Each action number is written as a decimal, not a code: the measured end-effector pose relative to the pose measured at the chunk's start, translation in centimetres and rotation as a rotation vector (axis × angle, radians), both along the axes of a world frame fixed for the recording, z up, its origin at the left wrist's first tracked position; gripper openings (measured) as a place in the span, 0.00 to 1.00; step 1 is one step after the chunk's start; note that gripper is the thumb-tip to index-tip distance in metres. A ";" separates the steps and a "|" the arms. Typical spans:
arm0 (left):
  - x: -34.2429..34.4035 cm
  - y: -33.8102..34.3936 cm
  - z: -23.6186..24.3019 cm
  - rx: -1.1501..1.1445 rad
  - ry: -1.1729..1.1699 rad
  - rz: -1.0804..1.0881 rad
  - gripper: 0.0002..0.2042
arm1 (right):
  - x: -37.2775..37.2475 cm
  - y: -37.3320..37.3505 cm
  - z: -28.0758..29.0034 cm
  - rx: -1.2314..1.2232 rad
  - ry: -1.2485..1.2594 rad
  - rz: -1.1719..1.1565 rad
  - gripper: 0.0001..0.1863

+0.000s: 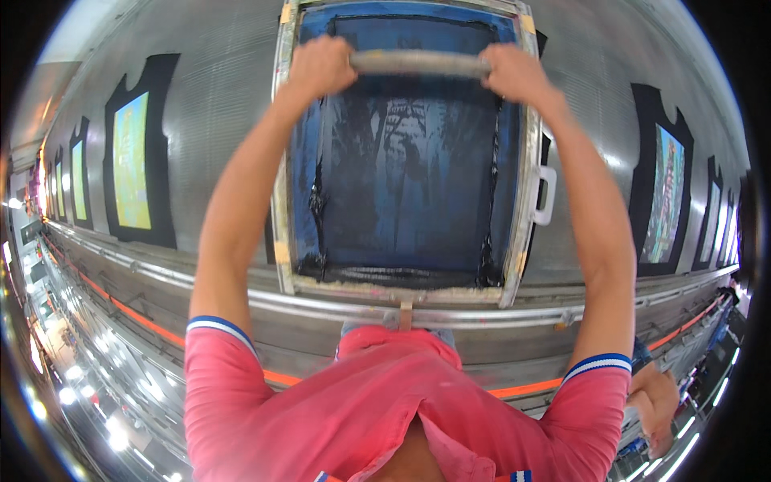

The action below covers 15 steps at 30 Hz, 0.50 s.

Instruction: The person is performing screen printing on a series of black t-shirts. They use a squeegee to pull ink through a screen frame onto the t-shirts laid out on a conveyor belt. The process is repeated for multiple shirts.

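Both arms reach forward over a screen-printing frame with pale, tape-patched edges. My left hand is wrapped round the left end of a squeegee, and my right hand grips its right end. The squeegee lies crosswise near the far end of the frame. Below it, the dark blue mesh shows a paler figure-like pattern in its middle. Thick black ink is smeared along the mesh's sides and near edge. The squeegee's blade cannot be made out clearly.
A white handle juts from the frame's right side. Black printed shirt pieces lie on the long grey table, one to the left and one to the right, with several more beyond. A metal rail runs along the near edge. Another person stands lower right.
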<state>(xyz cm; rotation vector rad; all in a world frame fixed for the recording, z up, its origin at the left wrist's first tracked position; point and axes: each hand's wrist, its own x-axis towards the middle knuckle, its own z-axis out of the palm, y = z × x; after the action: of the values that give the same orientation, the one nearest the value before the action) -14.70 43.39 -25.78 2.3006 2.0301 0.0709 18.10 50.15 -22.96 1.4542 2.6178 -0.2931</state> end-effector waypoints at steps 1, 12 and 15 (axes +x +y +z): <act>-0.1 4.0 -0.1 -0.024 -0.003 0.022 0.18 | 0.2 3.7 -1.0 0.084 -0.004 0.067 0.15; -1.3 10.8 -4.9 0.197 0.031 -0.056 0.07 | -0.1 9.4 -6.7 0.190 0.081 0.089 0.14; 0.4 4.1 -4.8 0.127 0.021 -0.030 0.06 | 1.2 3.7 -7.1 0.190 0.129 0.179 0.13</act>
<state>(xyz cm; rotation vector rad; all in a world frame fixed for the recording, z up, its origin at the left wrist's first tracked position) -14.29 47.48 -30.61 2.4150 2.0571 0.1791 19.32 53.89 -30.05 1.2787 2.9263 -0.1243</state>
